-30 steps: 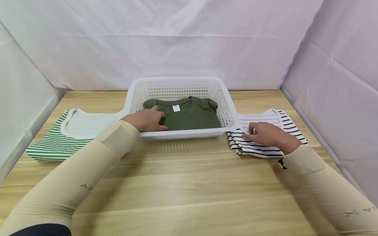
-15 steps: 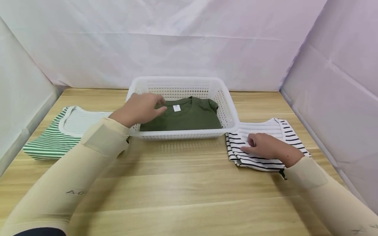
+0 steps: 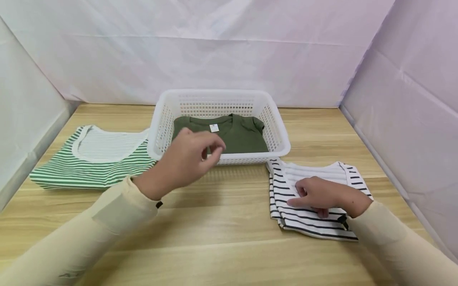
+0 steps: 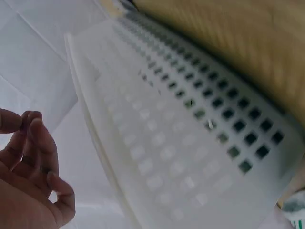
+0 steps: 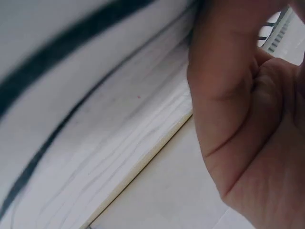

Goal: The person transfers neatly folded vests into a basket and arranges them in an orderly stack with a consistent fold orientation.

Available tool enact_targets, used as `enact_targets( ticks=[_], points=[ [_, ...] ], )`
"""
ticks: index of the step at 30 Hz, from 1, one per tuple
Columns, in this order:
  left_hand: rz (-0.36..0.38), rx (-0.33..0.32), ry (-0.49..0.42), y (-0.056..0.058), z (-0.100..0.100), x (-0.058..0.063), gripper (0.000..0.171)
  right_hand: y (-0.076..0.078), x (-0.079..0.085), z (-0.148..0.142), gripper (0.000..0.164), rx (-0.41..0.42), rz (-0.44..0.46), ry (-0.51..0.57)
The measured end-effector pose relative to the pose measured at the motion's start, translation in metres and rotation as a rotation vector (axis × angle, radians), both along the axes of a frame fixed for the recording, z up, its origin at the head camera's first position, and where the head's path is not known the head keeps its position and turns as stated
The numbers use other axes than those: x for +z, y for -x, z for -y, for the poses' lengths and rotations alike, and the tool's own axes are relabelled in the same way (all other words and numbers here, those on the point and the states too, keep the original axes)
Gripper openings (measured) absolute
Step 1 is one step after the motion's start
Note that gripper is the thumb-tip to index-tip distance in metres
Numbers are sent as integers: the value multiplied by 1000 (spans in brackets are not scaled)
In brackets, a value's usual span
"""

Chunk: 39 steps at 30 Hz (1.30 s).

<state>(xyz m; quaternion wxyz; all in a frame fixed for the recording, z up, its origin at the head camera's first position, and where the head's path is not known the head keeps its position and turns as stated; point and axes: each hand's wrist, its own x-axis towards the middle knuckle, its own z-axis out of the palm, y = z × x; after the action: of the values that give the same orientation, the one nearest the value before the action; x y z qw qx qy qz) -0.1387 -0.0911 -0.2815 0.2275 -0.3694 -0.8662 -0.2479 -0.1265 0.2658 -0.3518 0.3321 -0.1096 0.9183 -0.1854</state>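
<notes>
My left hand (image 3: 187, 159) is over the basket's near left corner, fingers loosely curled, thumb near the index fingertip, nothing held. In the left wrist view that hand (image 4: 28, 176) is beside the white plastic basket (image 4: 167, 124). My right hand (image 3: 320, 194) rests on the folded white T-shirt with black stripes (image 3: 286, 216). Its fingers are bent, with the fingertips hidden beneath; I cannot tell whether they pinch the cloth. A finger (image 5: 221, 95) lies against the cloth in the right wrist view. A folded dark green T-shirt (image 3: 243, 137) with a white label lies in the basket (image 3: 275, 131).
A folded green-and-white striped T-shirt (image 3: 86, 171) lies left of the basket on the wooden table (image 3: 222, 238). White sheeting (image 3: 214, 47) closes off the back and both sides. The black-striped shirt's far left corner lies close to the basket's near right corner.
My left hand has left the green T-shirt in the basket, lifted, and come right and nearer. The black-striped T-shirt has slid toward me along with my right hand.
</notes>
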Motion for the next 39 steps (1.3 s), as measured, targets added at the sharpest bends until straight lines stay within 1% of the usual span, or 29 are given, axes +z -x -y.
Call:
enact_targets(
  ticks=[2,5,7,10,13,14,15,17,18,21,22,24,25,28,31,35,39],
  points=[
    [51,-27,33,-6,-2,-6,11,-5,1,4,51,26,27,17],
    [101,-39,90,-12,-4,-17,10,-11,2,11,51,71,46,31],
    [102,-31,127,-14,-5,-22,10,-14,2,16,51,97,47,38],
    [82,-25,176,-16,-7,-29,11,-17,2,26,49,125,53,45],
    [64,-43,198,-20,-10,-33,11,-21,2,36,48,134,55,59],
    [72,-58,203,-21,-11,-34,11,-21,2,39,48,135,57,65],
    [95,-74,208,-22,-12,-35,11,-22,2,43,48,138,55,74],
    [165,-101,232,-24,-14,-37,12,-24,3,51,46,145,53,95],
    [210,-113,251,-24,-14,-38,12,-25,3,56,46,155,48,107],
    [382,-146,315,-27,-16,-41,14,-26,2,69,42,178,53,155],
    [423,-155,339,-27,-17,-42,15,-27,1,74,41,186,57,170],
    [479,-177,380,-28,-18,-45,18,-28,0,83,37,208,59,198],
    [493,-187,399,-28,-19,-46,19,-28,-1,87,35,217,63,211],
    [489,-214,445,-29,-19,-51,19,-29,-2,101,30,246,80,244],
    [482,-218,478,-29,-16,-54,17,-29,-1,112,26,289,86,281],
    [502,-198,511,-29,-11,-57,12,-29,1,124,21,371,60,331],
    [511,-152,525,-28,-3,-60,9,-30,2,133,18,456,14,365]
  ],
)
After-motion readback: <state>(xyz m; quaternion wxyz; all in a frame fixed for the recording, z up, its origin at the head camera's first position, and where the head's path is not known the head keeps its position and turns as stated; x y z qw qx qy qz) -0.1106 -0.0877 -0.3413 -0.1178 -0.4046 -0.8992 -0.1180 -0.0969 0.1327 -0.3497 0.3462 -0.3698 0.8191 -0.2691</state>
